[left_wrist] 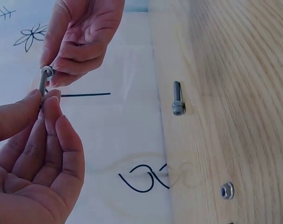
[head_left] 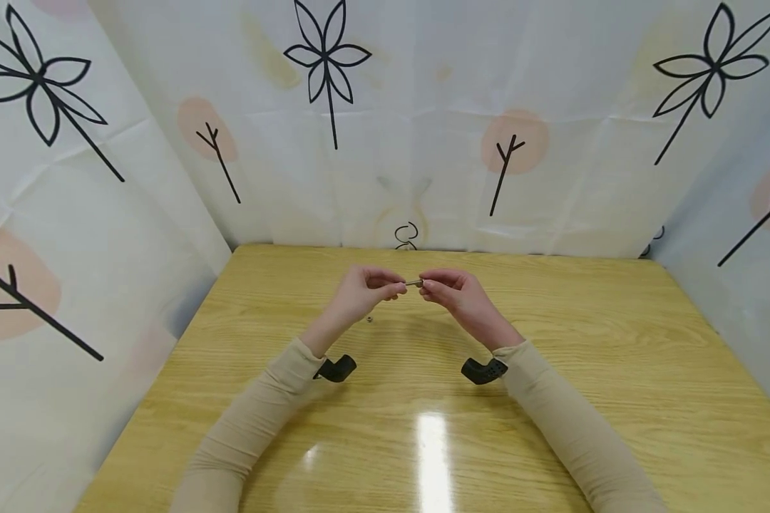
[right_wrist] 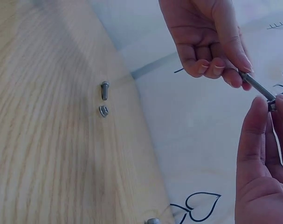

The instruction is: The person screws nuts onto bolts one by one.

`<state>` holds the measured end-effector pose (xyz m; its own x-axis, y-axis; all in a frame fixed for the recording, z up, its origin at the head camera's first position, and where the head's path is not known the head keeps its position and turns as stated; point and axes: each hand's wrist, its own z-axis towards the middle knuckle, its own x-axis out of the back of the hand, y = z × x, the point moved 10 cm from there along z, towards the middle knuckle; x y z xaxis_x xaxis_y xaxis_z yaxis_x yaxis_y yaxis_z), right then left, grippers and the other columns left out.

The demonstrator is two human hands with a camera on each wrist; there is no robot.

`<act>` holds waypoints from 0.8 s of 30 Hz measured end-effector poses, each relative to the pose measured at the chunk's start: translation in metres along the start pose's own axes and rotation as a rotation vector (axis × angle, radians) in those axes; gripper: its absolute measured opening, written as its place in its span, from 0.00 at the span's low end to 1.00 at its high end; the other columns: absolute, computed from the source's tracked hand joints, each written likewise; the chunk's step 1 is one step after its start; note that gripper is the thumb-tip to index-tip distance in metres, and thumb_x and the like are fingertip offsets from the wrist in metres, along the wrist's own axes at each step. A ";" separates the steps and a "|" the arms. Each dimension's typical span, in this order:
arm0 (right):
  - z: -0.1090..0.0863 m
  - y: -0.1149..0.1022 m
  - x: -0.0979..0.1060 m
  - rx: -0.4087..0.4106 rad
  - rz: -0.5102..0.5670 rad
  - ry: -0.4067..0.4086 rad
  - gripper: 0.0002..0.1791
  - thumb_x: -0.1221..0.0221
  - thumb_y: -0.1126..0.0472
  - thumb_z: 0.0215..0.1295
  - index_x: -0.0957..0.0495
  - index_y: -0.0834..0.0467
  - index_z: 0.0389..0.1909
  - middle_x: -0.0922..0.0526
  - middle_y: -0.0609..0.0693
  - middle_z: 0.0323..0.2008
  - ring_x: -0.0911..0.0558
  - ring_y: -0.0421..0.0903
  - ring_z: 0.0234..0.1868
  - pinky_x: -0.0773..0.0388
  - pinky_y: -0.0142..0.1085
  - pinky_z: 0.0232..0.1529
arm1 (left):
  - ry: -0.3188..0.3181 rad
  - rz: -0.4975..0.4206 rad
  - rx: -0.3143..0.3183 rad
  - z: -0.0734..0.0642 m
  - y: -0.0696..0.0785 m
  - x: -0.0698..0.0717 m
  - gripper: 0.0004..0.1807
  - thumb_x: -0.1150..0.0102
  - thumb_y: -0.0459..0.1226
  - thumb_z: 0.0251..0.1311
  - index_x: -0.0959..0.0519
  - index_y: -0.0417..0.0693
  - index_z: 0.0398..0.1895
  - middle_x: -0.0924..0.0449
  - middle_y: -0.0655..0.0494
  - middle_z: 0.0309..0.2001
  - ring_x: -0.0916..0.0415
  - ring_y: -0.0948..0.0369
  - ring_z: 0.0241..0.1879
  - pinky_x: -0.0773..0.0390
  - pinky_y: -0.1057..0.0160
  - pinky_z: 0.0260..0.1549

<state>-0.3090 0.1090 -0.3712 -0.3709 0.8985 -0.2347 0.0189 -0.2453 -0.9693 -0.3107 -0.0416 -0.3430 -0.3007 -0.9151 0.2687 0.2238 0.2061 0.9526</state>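
Raised above the table, my left hand (head_left: 361, 291) pinches one end of a slim metal bolt (right_wrist: 259, 87) between thumb and fingertips. At its other end, a flanged nut (left_wrist: 48, 71) with a serrated rim is pinched by the thumb and fingers of my right hand (head_left: 463, 298). Nut and bolt end meet; how far the nut is threaded on, I cannot tell. Fingers partly hide both pieces. In the left wrist view, a second bolt (left_wrist: 177, 99) lies on the wood, and a loose flanged nut (left_wrist: 227, 191) lies apart from it.
The wooden table (head_left: 398, 442) stretches out on all sides below the hands. Another small metal piece (right_wrist: 153, 220) is cut off by the bottom edge of the right wrist view. A patterned white curtain (head_left: 423, 157) hangs along the back and sides. Black wrist mounts (head_left: 337, 369) jut inward from both sleeves.
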 end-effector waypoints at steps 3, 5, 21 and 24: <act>-0.003 0.000 0.003 0.014 0.001 0.015 0.16 0.41 0.66 0.66 0.24 0.70 0.51 0.18 0.56 0.41 0.18 0.46 0.41 0.20 0.37 0.52 | -0.003 0.006 -0.015 -0.001 0.002 -0.004 0.08 0.33 0.37 0.58 0.15 0.42 0.39 0.15 0.47 0.33 0.19 0.45 0.37 0.15 0.60 0.36; -0.005 0.000 0.005 0.022 0.013 0.024 0.16 0.41 0.67 0.66 0.25 0.72 0.51 0.18 0.57 0.40 0.17 0.47 0.40 0.20 0.38 0.52 | -0.003 0.010 -0.020 -0.001 0.002 -0.006 0.08 0.33 0.37 0.58 0.15 0.42 0.39 0.15 0.49 0.33 0.19 0.45 0.37 0.16 0.60 0.36; -0.017 -0.009 0.017 0.067 -0.103 0.053 0.14 0.38 0.68 0.63 0.20 0.68 0.49 0.17 0.59 0.44 0.17 0.50 0.46 0.26 0.52 0.57 | 0.040 -0.008 -0.049 -0.001 0.004 -0.019 0.07 0.34 0.35 0.59 0.14 0.40 0.37 0.15 0.52 0.30 0.18 0.49 0.33 0.15 0.61 0.32; -0.019 -0.013 0.018 0.108 -0.179 0.056 0.17 0.37 0.66 0.63 0.21 0.70 0.50 0.18 0.63 0.45 0.17 0.50 0.45 0.23 0.50 0.55 | 0.036 -0.017 -0.058 -0.002 0.005 -0.021 0.08 0.35 0.35 0.59 0.15 0.38 0.37 0.15 0.53 0.30 0.18 0.51 0.32 0.15 0.60 0.32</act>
<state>-0.2980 0.1351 -0.3640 -0.3071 0.9494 -0.0664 -0.1429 -0.1149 -0.9830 -0.3019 -0.0222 -0.3439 -0.2718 -0.9303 0.2464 0.2725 0.1711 0.9468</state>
